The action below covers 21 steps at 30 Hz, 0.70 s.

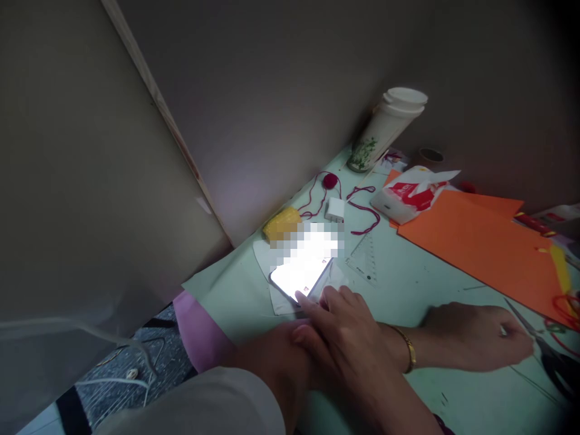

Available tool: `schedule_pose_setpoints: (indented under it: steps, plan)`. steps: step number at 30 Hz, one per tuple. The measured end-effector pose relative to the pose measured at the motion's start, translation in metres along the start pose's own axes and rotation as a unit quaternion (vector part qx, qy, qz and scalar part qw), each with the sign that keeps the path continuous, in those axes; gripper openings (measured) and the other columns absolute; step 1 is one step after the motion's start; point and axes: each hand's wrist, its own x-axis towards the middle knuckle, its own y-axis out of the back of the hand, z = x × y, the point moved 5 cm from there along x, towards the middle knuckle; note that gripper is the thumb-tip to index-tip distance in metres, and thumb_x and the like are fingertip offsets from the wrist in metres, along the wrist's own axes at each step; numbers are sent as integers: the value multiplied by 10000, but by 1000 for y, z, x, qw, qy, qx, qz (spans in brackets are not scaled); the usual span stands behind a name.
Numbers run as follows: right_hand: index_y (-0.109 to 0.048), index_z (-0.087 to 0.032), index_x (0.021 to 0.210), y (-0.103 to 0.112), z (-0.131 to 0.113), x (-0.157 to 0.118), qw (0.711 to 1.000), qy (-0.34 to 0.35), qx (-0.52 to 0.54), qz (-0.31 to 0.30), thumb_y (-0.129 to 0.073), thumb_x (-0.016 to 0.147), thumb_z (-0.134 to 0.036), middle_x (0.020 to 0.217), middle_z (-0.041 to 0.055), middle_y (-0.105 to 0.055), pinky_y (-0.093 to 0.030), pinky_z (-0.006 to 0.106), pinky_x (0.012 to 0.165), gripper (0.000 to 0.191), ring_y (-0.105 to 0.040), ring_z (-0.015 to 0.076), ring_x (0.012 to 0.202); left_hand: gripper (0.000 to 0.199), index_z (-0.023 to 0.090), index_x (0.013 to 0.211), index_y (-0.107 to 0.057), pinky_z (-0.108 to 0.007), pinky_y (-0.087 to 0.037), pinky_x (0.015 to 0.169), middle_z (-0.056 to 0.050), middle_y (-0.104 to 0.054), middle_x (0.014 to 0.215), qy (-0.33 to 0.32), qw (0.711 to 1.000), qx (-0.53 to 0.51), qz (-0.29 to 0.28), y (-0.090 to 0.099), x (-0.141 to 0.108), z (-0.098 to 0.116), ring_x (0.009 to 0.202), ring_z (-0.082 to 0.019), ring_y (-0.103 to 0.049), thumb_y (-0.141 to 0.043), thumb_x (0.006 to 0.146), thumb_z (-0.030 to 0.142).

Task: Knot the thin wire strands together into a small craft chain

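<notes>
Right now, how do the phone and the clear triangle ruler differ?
The phone is rounded-rectangular with a glowing white screen; the ruler is triangular, see-through and unlit. The right hand has a fingertip at the phone's near end, while no hand is on the ruler. The phone overlaps white paper; the ruler lies directly on the pale green table covering. Both sit close together, the ruler right of the phone in the picture.

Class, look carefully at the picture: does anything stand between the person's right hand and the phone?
Nothing visible does. The right hand has its index finger at the near end of the phone. The left arm crosses beneath that hand, not between.
</notes>
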Motion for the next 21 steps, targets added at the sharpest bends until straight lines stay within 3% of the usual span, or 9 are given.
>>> schedule_pose_setpoints:
  steps: [4,21]
  plan:
    - [-602,-284,1172,2,-2,6,999,-10,11,-32,-462,882,-456,767,51,-530,-348,337,655,365,-439,185,707,172,278,770,-555,-300,-383,624,9,-653,770,13,1000,-1,-12,-1,0,0,622,-157,-535,-447,722,402]
    - [-595,-270,1175,-1,-4,21,999,-3,-13,-44,-484,854,-493,773,72,-557,-368,339,618,407,-468,202,695,145,291,754,-551,-320,-409,656,5,-653,788,17,999,-16,-26,-4,2,-3,654,-176,-537,-456,714,393]
